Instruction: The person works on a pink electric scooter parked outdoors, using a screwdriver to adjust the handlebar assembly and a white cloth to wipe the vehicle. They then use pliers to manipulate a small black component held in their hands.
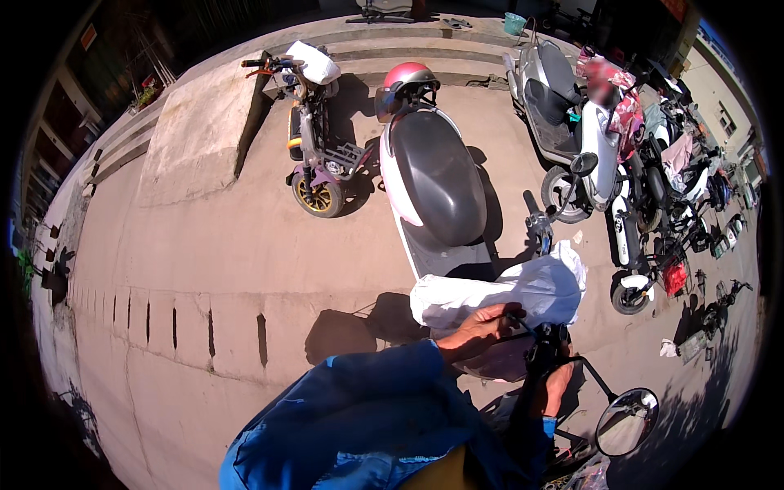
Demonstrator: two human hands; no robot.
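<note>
A white-and-grey scooter with a black seat stands in front of me, its handlebar end nearest to me. My left hand reaches in at the handlebar, thumb and fingers pinched on a small dark part that I cannot make out. A thin dark rod or cable runs from there toward the black handlebar fittings. My right hand is below those fittings, its fingers mostly hidden by them and by shadow. White cloth is draped over the scooter's front, just beyond my left hand. A round mirror sticks out at the right.
A red helmet rests behind the scooter's seat. Farther left stands a small electric bike beside a concrete ramp. A grey scooter and several other bikes crowd the right side. Concrete steps cross the back.
</note>
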